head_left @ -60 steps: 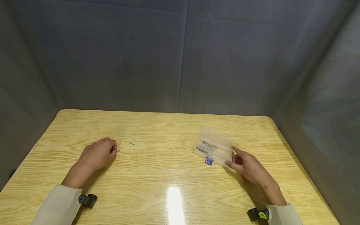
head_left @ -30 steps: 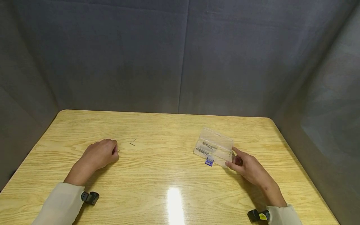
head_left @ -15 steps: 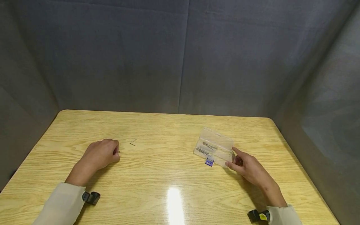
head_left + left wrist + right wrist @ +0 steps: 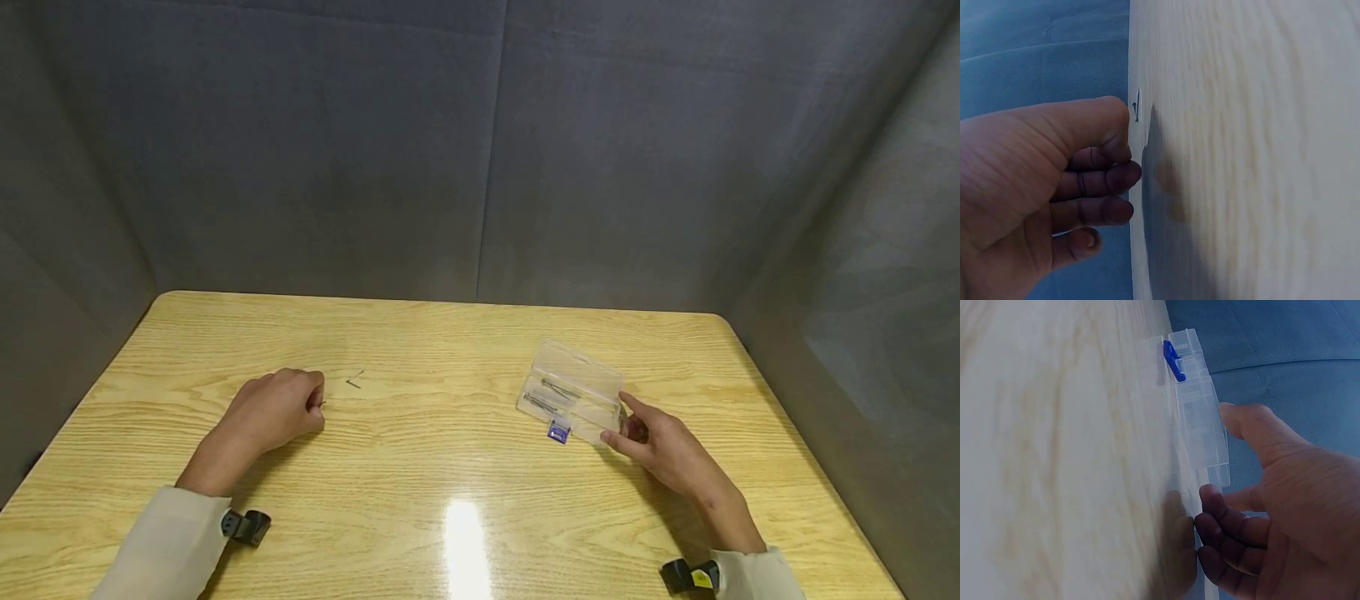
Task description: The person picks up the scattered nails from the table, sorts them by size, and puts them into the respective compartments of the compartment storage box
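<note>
Over on the left side of the table point(image 4: 420, 467), the left hand point(image 4: 273, 408) sits a touch farther right than two seconds ago, and that's about the only change. Its thumb and index are closed in a pinch, with the tip of a thin metal piece point(image 4: 324, 403) poking out. That tip shifts along with the fingers, so I'd say it's actually held, though most of it is hidden.

Two more loose pieces point(image 4: 353, 384) lie just beyond, to the far right of that hand, same spot as before. Across on the right, the clear plastic box point(image 4: 573, 362) hasn't budged: lid open, metal pieces point(image 4: 558, 389) in the near half, blue clasp point(image 4: 558, 431) toward the near edge. The right hand point(image 4: 660, 442) spans its right end, thumb near, index far, probably steadying it. So the pinched piece is well apart from the box.
</note>
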Tool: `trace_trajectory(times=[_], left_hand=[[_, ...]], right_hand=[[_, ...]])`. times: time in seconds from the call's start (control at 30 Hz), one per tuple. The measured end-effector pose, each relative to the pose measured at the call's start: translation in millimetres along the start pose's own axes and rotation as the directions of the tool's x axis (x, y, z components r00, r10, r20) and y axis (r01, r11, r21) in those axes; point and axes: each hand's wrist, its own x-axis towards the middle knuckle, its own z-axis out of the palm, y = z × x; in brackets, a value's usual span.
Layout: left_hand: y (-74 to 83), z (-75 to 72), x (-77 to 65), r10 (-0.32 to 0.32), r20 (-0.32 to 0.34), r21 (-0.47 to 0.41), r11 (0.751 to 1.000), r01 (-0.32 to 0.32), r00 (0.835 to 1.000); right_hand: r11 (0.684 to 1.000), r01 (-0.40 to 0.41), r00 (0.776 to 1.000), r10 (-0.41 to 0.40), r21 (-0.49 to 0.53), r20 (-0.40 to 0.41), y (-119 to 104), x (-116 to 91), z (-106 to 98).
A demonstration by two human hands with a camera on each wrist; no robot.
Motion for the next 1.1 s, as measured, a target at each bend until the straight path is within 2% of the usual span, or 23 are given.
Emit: trace_trajectory(times=[0.6,1.1], left_hand=[[25.6,0.6,11.8,0.107,-0.019,-0.081,0.991,-0.108,0.994],[54.4,6.1,28.4,0.145,-0.038,-0.093,0.985,-0.148,0.989]], right_hand=[[1.000,0.010,1.000,-0.010,-0.005,-0.006,0,1,-1],[1.000,0.011,1.000,-0.011,-0.013,-0.010,-1,0,-2]])
